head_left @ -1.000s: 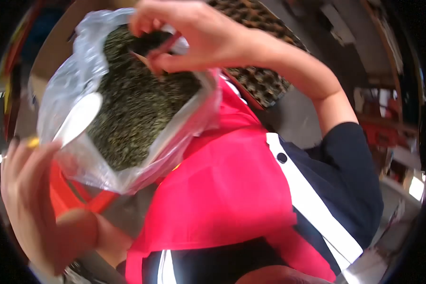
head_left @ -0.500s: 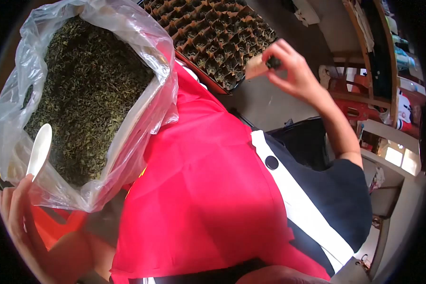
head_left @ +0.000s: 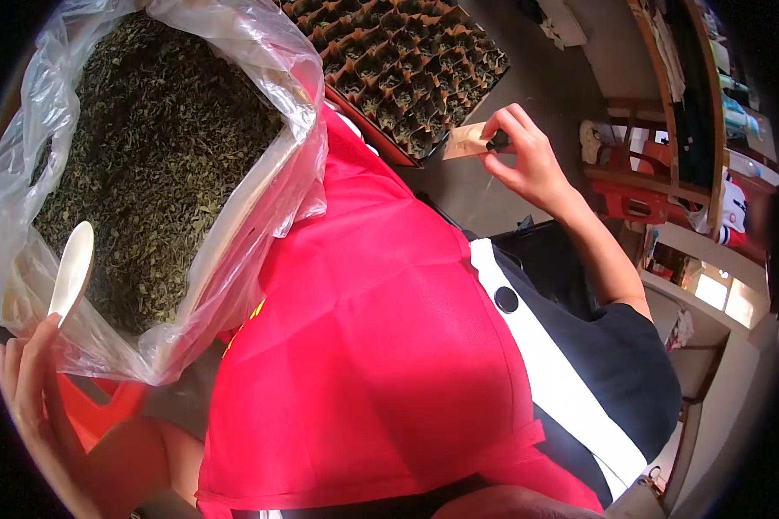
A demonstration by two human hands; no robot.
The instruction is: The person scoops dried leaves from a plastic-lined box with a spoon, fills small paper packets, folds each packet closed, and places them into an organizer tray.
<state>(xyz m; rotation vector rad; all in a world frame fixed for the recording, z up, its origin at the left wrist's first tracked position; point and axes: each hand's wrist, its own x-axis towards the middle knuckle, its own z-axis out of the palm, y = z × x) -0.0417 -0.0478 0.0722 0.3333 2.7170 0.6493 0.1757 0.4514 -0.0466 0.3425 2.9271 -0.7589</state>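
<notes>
My left hand is closed around the handle of a white spoon, its bowl pointing up over the near edge of a big clear plastic bag. Dried green leaves fill much of the bag. Out to the right, my right hand pinches a small tan paper packet by one end, with something dark at the fingertips. A tray of tan paper pouches, each holding dried leaves, stands just beyond the packet.
A red apron covers my lap. An orange-red plastic stool shows under the bag. At the right are wooden furniture, a red chair and a shelf with assorted items.
My right hand has moved down a little, and the packet has turned to a flatter angle. My left hand keeps its hold on the spoon, almost still.
</notes>
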